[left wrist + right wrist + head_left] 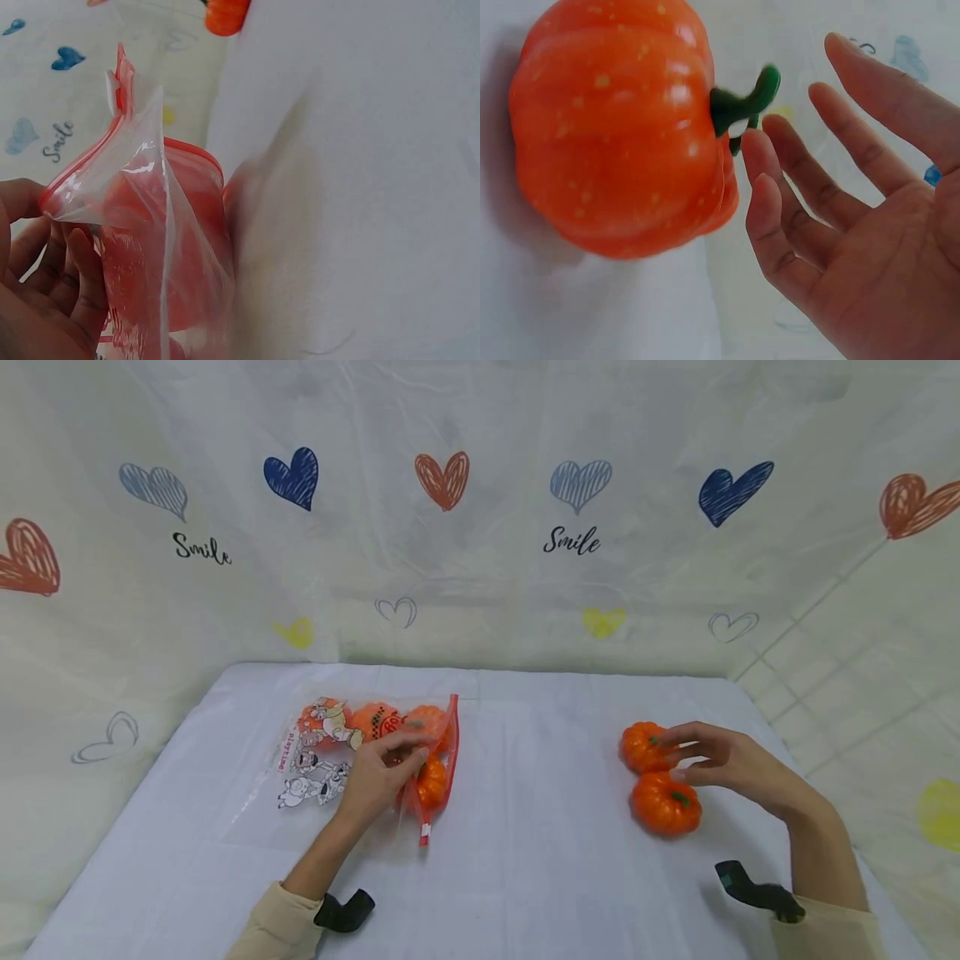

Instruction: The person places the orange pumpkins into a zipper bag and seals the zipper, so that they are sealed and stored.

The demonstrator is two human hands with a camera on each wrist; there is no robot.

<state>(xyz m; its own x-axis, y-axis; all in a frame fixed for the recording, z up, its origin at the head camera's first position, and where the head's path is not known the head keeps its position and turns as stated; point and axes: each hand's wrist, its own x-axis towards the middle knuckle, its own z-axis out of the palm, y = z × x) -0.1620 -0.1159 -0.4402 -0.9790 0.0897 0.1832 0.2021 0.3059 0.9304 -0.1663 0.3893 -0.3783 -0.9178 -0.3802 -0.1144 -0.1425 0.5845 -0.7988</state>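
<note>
On the left of the table lies a clear zip bag with a red zip edge and printed cartoon figures, holding several orange toy pumpkins. My left hand pinches the bag near its mouth between thumb and fingers; in the left wrist view the plastic stands lifted and parted there. Two loose pumpkins sit touching on the right, a nearer one and a farther one, both with green stems. Over them hovers my right hand, fingers spread and slightly bent, holding nothing. The right wrist view shows its fingertips beside a green stem.
A white cloth covers the table. Behind it hangs a pale curtain printed with hearts and the word Smile. Dark straps stick out at both wrists.
</note>
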